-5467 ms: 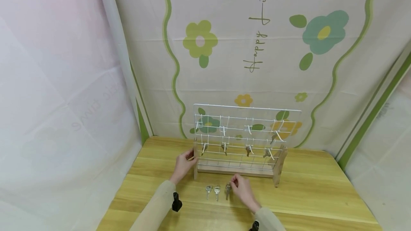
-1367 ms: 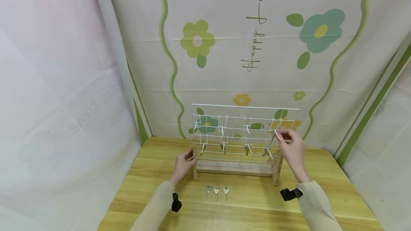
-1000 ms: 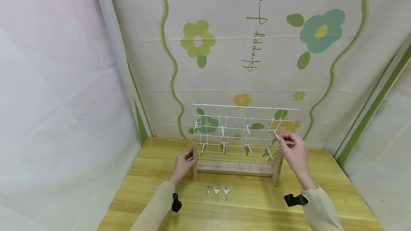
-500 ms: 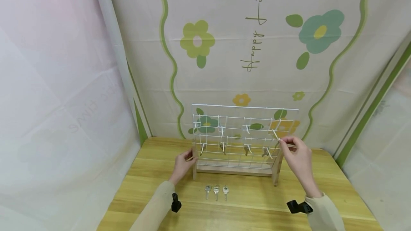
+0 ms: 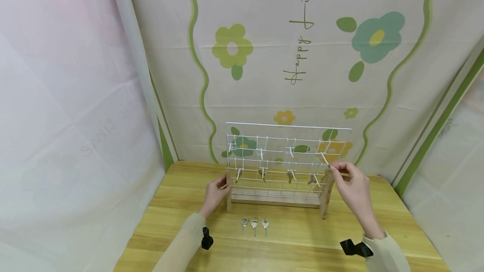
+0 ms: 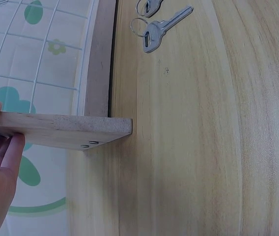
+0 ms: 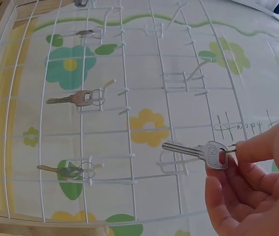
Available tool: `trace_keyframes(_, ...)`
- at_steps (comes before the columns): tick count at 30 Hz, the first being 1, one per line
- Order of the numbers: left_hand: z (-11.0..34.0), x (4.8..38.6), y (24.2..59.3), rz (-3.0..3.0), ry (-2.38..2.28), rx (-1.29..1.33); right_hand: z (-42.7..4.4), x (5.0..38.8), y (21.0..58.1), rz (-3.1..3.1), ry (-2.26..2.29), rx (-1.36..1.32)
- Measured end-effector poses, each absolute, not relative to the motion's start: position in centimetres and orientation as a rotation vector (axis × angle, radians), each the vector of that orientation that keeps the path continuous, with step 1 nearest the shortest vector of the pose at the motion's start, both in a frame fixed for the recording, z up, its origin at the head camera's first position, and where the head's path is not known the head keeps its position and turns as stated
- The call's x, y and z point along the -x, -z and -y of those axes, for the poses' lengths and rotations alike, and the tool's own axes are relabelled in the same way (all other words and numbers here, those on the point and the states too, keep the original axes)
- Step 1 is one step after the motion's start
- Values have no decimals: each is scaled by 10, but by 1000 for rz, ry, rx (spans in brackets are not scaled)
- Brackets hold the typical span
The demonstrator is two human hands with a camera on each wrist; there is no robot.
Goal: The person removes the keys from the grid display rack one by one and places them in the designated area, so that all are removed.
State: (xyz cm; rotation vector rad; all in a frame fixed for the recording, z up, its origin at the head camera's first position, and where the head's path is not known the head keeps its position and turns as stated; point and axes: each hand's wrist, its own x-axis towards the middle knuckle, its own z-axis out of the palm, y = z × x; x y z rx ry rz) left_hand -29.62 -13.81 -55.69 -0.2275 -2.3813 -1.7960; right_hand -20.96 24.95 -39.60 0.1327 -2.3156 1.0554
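Key and rack at the table (image 5: 295, 247). The right hand (image 5: 353, 186) pinches the ring (image 7: 232, 148) of one key (image 7: 216, 155) with its fingertips, at the tip of the upper right hook (image 5: 324, 158); the left hand (image 5: 214, 195) pinches the left post (image 6: 61, 129) of the rack (image 5: 276, 200). Three loose keys (image 5: 254, 223) lie in a row on the table before it; four hung keys (image 7: 82, 98) occupy the lower hooks.

Likely faults: the ring is thin and held only by the fingertips, so a slip would probably drop the key onto the table. Should the ring catch on the hook's tip, a pull could tilt the rack, the more so if the left hand slackened. A low swing might knock the nearest hung key.

Obscured: fingers and hook tip overlap in the head view, so whether the ring is clear of the hook cannot be told. The left wrist view cuts off the left hand and one loose key; the right wrist view crops a hung key at its top edge.
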Motion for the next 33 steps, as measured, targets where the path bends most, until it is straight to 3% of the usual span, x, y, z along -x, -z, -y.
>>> trace_keyframes(9,137,292,551,2375,1818,244,-243,204,407,2382,-998,-159)
trace_keyframes(33,139,296,556,2396,1778,243,-194,214,506,2718,-1216,-369)
